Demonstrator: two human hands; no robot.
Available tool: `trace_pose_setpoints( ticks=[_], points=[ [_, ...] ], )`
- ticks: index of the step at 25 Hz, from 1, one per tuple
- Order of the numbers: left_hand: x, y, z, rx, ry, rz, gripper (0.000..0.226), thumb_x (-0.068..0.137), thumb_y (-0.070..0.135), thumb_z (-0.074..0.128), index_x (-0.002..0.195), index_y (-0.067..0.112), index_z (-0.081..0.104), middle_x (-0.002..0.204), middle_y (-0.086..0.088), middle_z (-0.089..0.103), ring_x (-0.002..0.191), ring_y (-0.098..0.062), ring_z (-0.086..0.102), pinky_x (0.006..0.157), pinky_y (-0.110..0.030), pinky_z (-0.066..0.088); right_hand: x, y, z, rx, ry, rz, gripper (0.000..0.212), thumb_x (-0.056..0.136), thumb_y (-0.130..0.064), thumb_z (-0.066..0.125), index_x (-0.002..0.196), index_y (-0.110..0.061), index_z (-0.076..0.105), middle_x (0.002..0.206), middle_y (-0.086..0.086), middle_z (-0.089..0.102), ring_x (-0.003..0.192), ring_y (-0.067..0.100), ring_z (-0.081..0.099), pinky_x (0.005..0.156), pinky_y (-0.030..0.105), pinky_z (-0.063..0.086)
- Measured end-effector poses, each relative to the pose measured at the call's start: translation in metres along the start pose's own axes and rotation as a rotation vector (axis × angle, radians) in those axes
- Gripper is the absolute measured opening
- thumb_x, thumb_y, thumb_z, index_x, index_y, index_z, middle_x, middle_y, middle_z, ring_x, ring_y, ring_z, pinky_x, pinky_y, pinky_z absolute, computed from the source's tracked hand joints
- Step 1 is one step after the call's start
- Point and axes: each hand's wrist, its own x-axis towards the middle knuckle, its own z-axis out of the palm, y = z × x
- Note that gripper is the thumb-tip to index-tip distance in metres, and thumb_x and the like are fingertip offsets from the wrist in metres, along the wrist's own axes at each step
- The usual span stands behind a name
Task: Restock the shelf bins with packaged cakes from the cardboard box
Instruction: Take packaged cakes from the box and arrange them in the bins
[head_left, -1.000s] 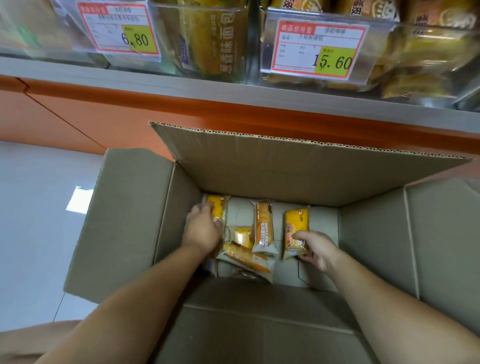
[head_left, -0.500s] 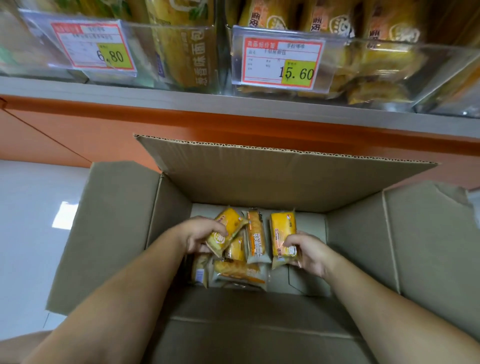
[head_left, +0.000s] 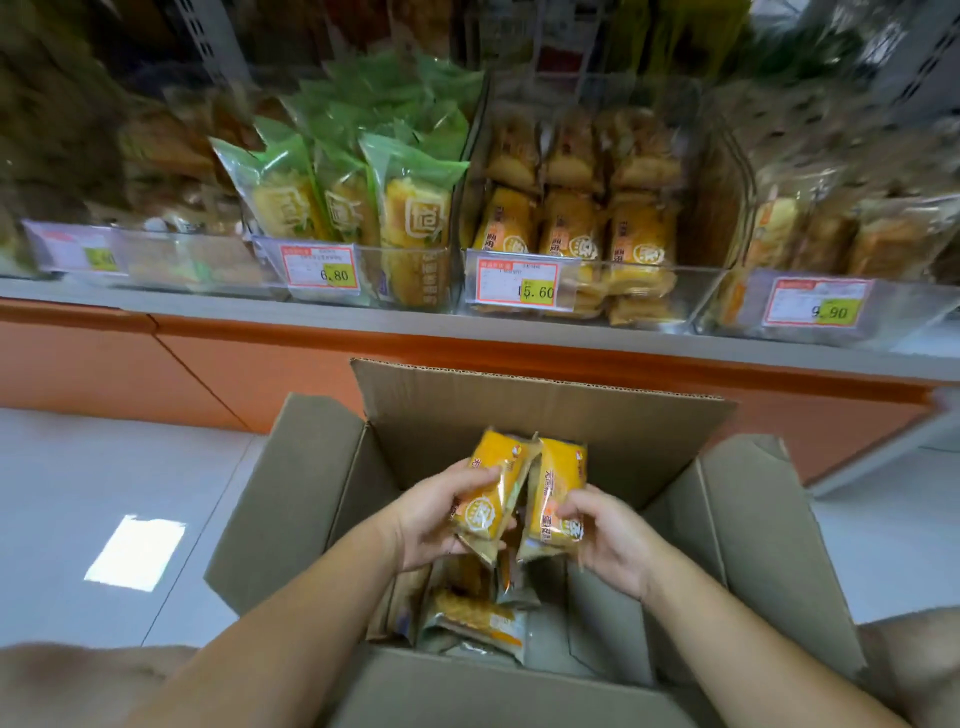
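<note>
Far ahead, one shelf bin (head_left: 644, 270) holds matching cakes (head_left: 571, 228); left hand (head_left: 431, 519) and right hand (head_left: 613, 540), fingers (head_left: 469, 477) pinching one cake pack (head_left: 491, 493) each, should lift gently there.

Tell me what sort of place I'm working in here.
Most likely a shop's snack aisle: clear shelf bins of packaged cakes, printed price tags, and an open cardboard box of stock.
</note>
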Motion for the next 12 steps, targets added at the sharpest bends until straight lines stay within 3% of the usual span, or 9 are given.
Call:
trace_pose_setpoints(
  ticks=[4,8,10,12],
  points=[
    [-0.032,0.039,0.023,0.312,0.063,0.201,0.050,0.082,0.032,0.076,0.127,0.026,0.056,0.108,-0.004,0.074,0.089,-0.021,0.072,0.074,-0.038,0.058,-0.041,-0.036,0.027,-0.115,-0.033,-0.140,0.045,0.084,-0.003,0.060,0.128,-0.011,0.053,0.118,0.020,0.067,0.106,0.038,0.064,0.100,0.053,0.046],
    [-0.064,0.089,0.033,0.510,0.172,0.412,0.066,0.071,0.043,0.083,0.129,0.027,0.054,0.112,0.002,0.073,0.099,-0.018,0.071,0.092,-0.045,0.056,-0.087,-0.092,0.058,-0.320,-0.040,-0.338,0.037,0.087,-0.011,0.064,0.122,-0.019,0.055,0.110,0.007,0.073,0.102,0.025,0.069,0.087,0.039,0.053],
    [-0.075,0.108,0.035,0.575,0.237,0.488,0.066,0.072,0.046,0.082,0.129,0.032,0.052,0.112,0.006,0.071,0.100,-0.014,0.070,0.089,-0.041,0.057,-0.102,-0.122,0.072,-0.458,0.015,-0.465,0.039,0.084,-0.019,0.069,0.120,-0.026,0.056,0.111,-0.002,0.072,0.101,0.016,0.069,0.082,0.030,0.051],
    [-0.082,0.120,0.036,0.619,0.295,0.552,0.065,0.075,0.046,0.079,0.131,0.034,0.049,0.113,0.011,0.068,0.100,-0.009,0.068,0.083,-0.031,0.057,-0.102,-0.155,0.085,-0.593,0.132,-0.607,0.044,0.083,-0.027,0.072,0.122,-0.031,0.054,0.116,-0.007,0.068,0.105,0.011,0.065,0.087,0.031,0.052]
  ],
)
